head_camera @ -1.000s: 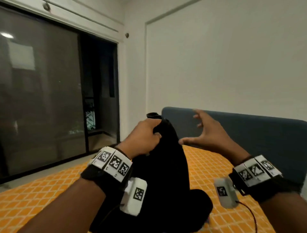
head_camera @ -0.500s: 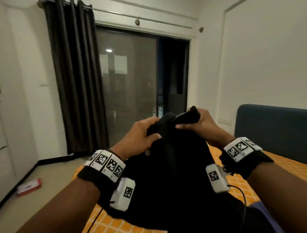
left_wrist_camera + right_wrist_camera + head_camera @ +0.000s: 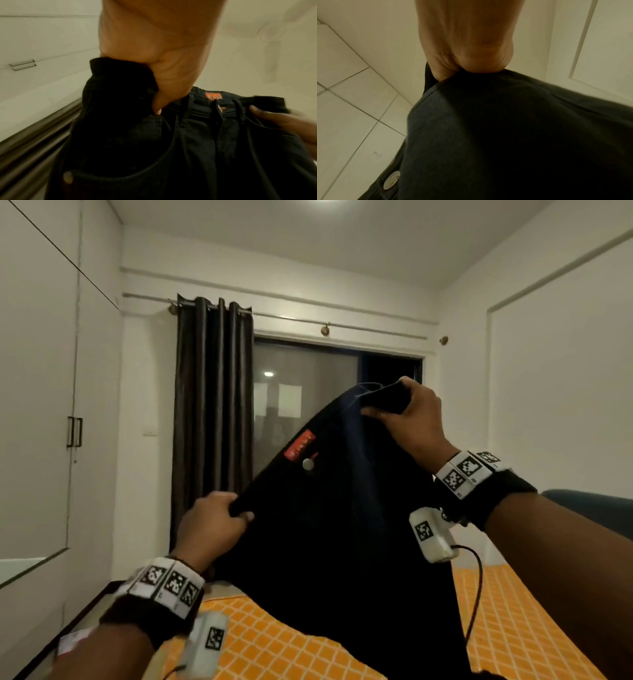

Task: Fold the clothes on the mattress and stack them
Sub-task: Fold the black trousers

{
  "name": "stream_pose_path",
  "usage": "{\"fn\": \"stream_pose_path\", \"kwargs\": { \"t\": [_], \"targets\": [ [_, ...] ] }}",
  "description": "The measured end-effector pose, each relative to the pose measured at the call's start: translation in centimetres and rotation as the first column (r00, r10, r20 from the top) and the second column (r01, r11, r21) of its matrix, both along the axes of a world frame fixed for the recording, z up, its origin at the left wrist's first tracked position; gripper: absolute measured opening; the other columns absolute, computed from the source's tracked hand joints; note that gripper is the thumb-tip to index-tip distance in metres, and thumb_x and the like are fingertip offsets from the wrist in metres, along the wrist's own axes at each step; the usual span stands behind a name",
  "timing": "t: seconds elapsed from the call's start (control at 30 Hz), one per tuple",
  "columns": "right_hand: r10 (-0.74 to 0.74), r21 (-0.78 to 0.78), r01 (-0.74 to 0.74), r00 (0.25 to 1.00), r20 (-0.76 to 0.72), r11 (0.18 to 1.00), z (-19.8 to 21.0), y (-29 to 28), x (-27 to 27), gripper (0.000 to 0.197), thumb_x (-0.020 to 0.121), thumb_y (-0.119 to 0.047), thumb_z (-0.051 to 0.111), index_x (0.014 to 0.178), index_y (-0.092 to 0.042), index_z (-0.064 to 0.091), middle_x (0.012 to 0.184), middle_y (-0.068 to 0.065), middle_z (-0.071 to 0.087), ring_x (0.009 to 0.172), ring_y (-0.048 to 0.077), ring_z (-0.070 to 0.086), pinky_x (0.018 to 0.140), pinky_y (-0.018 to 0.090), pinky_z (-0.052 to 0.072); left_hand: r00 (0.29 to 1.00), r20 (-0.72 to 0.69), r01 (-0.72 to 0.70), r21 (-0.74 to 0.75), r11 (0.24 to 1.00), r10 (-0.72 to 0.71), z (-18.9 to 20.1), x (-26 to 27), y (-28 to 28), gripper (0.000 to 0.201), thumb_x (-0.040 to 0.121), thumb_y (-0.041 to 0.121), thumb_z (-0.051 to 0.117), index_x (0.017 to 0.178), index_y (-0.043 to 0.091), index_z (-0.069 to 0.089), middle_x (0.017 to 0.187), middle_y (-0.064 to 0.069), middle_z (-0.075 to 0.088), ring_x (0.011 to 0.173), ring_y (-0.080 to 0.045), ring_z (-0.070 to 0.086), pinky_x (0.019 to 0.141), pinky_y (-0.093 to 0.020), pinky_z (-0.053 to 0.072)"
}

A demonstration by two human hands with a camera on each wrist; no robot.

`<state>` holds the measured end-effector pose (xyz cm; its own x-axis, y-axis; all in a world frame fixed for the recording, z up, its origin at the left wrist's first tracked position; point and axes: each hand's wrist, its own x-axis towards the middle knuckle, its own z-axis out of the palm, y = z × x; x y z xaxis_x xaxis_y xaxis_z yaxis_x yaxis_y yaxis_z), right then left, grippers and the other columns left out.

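I hold a pair of dark trousers (image 3: 342,525) up in the air above the mattress (image 3: 274,642), waistband stretched between my 2 hands. My left hand (image 3: 209,529) has its grip curled tight round the lower end of the waistband; my right hand (image 3: 407,419) pinches the higher end, so the band slopes up to the right. The metal button (image 3: 308,464) and the red label (image 3: 299,444) face me, and the legs hang down toward the orange sheet.

What could go wrong: the cloth looks heavy, and the right grip bunches only a small fold, so I judge a hard shake could pull it loose and drop that side. The slanted hold could also leave the legs twisted, so the first fold would come out crooked.

For room, the mattress lies open below and to my right, up to the blue headboard (image 3: 589,508). On my left the bed edge is close, with floor beyond, then the cupboard (image 3: 41,405) and the curtain (image 3: 212,405), so I should lay the trousers down to the right.
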<state>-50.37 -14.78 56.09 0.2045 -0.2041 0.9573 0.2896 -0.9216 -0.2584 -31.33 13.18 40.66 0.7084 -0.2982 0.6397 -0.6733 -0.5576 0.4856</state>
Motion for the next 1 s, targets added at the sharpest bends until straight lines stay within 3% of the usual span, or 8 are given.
{"fn": "stream_pose_path", "kwargs": {
  "t": [0.17,0.27,0.4,0.5,0.57,0.8,0.9,1.0],
  "targets": [
    [-0.010,-0.010,0.011,0.990,0.138,1.000,4.8,1.2,-1.0,0.043,0.069,-0.052,0.091,0.090,-0.023,0.067,0.085,-0.011,0.069,0.073,-0.004,0.061,0.069,0.011,0.045,0.899,0.314,-0.272,-0.147,0.951,0.306,10.3,-0.4,6.6,0.025,0.085,0.038,0.074,0.103,0.021,0.076,0.092,-0.017,0.074,0.089,-0.043,0.070,0.076,-0.047,0.056],
    [0.017,-0.010,-0.016,0.985,0.171,1.000,7.3,2.3,-3.0,0.044,0.067,-0.055,0.091,0.079,-0.033,0.055,0.086,-0.007,0.067,0.076,0.006,0.060,0.068,0.015,0.045,0.819,0.430,-0.239,-0.348,0.907,0.381,15.9,-2.3,10.0,0.030,0.082,0.035,0.075,0.103,0.013,0.078,0.090,-0.023,0.073,0.087,-0.046,0.070,0.075,-0.049,0.056],
    [0.161,-0.018,-0.163,0.939,0.303,0.987,8.3,2.2,-5.8,0.050,0.064,-0.048,0.095,0.089,-0.035,0.053,0.096,-0.004,0.067,0.086,0.008,0.063,0.076,0.026,0.055,0.812,0.402,-0.087,-0.632,0.770,0.422,19.2,-3.7,13.2,0.057,0.070,0.061,0.078,0.107,0.017,0.077,0.102,-0.012,0.076,0.091,-0.028,0.072,0.082,-0.041,0.059],
    [0.140,0.083,-0.142,0.990,0.025,0.986,4.9,-0.5,-3.7,0.066,0.060,-0.066,0.093,0.108,-0.030,0.066,0.112,0.000,0.073,0.103,0.013,0.070,0.093,0.038,0.059,0.923,0.244,-0.097,-0.601,0.794,0.298,17.0,-2.9,11.6,0.064,0.065,0.055,0.088,0.111,0.014,0.071,0.112,-0.010,0.074,0.101,-0.026,0.070,0.090,-0.038,0.056],
    [0.111,0.160,-0.077,0.969,-0.219,0.984,0.8,-3.0,-1.6,0.073,0.051,-0.075,0.091,0.100,-0.023,0.076,0.100,-0.002,0.078,0.096,0.015,0.074,0.088,0.048,0.062,0.978,0.074,-0.124,-0.539,0.833,0.193,13.4,-1.8,10.1,0.064,0.061,0.043,0.095,0.111,0.011,0.072,0.112,-0.010,0.075,0.102,-0.025,0.071,0.095,-0.040,0.057],
    [0.334,0.362,-0.229,0.906,-0.261,0.904,-7.7,-2.8,-4.1,0.032,0.071,-0.033,0.091,0.098,-0.023,0.077,0.097,0.005,0.079,0.096,0.024,0.077,0.086,0.042,0.064,0.988,0.075,0.156,-0.581,0.799,-0.138,5.6,-2.7,11.3,0.035,0.072,0.023,0.093,0.104,0.017,0.079,0.100,-0.002,0.079,0.092,-0.019,0.077,0.089,-0.042,0.062],
    [0.458,0.404,-0.311,0.821,-0.342,0.860,-8.1,-3.4,-5.6,0.029,0.077,-0.022,0.081,0.106,-0.021,0.078,0.105,0.007,0.078,0.103,0.026,0.075,0.080,0.026,0.062,0.964,0.022,0.241,-0.493,0.836,-0.265,5.2,-4.8,13.2,0.032,0.073,0.028,0.086,0.103,0.020,0.078,0.099,0.000,0.080,0.091,-0.016,0.077,0.076,-0.026,0.063],
    [0.612,0.481,-0.405,0.660,-0.435,0.778,-9.4,-3.8,-7.8,0.033,0.085,-0.007,0.072,0.119,-0.008,0.074,0.113,0.019,0.075,0.104,0.028,0.074,0.083,0.026,0.061,0.887,-0.130,0.342,-0.459,0.820,-0.443,3.9,-6.7,15.1,0.021,0.078,0.014,0.077,0.096,0.023,0.081,0.098,0.000,0.080,0.088,-0.016,0.078,0.069,-0.019,0.060]
  ]
}}
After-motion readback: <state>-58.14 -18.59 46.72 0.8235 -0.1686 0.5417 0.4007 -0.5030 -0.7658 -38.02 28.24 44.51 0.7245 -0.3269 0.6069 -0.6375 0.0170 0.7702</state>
